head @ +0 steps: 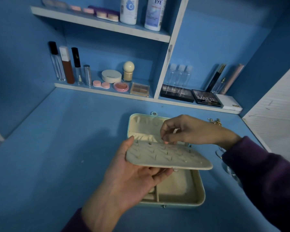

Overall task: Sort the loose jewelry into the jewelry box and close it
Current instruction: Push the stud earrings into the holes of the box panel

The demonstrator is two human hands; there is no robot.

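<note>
The pale green jewelry box [200, 190] lies open on the blue desk, its cream lining showing. My left hand [129, 180] holds up the cream earring panel [167, 158] from below, thumb at its left edge; several small studs stick out of it. My right hand [187, 131] hovers over the panel's far edge, fingertips pinched together on something too small to make out. A gold chain [215, 122] lies on the desk behind my right wrist. Clear hoop-like pieces [228, 168] show to the right of the box, partly hidden by my sleeve.
Low shelves at the back carry makeup: lip-gloss tubes [66, 64], a round compact [111, 76], eyeshadow palettes [206, 98], small clear bottles [180, 74]. Two white bottles [141, 10] stand on the upper shelf. A white slatted panel [278, 114] borders the desk on the right.
</note>
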